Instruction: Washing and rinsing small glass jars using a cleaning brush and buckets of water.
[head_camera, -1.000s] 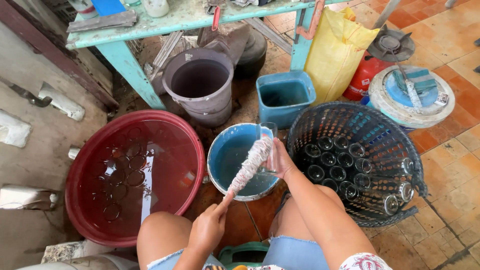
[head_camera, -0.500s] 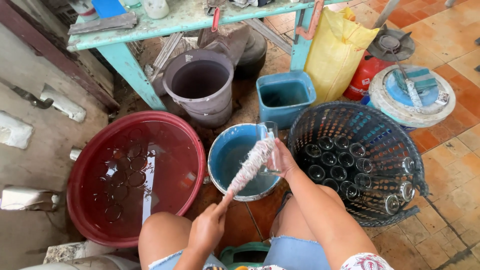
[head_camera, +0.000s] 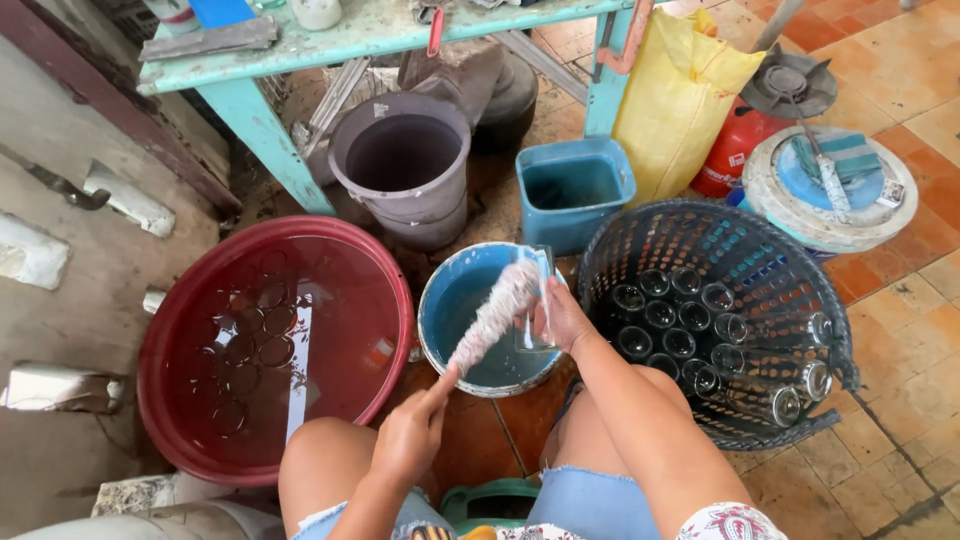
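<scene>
My right hand (head_camera: 560, 315) grips a clear glass (head_camera: 535, 300), fingers wrapped round it, held over the blue bowl (head_camera: 450, 340) of water. My left hand (head_camera: 410, 435) is closed on the handle of a soapy bottle brush (head_camera: 495, 315), whose bristle end is pushed into the glass mouth.

Risks, as I judge them: wet soapy glass could slip from my right hand and crack on the blue bowl's rim or the tiles under it; pushing the brush too hard could chip it or knock it loose.

Right of the blue bowl, just beside it, is a dark basket (head_camera: 800, 290) packed with glasses (head_camera: 680, 320), close to my right elbow, so a wide swing could knock them. Left of the bowl is a red basin (head_camera: 170, 330) of water with more glasses sunk in it. Beyond the bowl: grey bucket (head_camera: 400, 160), square blue tub (head_camera: 575, 185), yellow sack (head_camera: 675, 100), and a green worktop (head_camera: 350, 35). My knees crowd the bowl's near side.
</scene>
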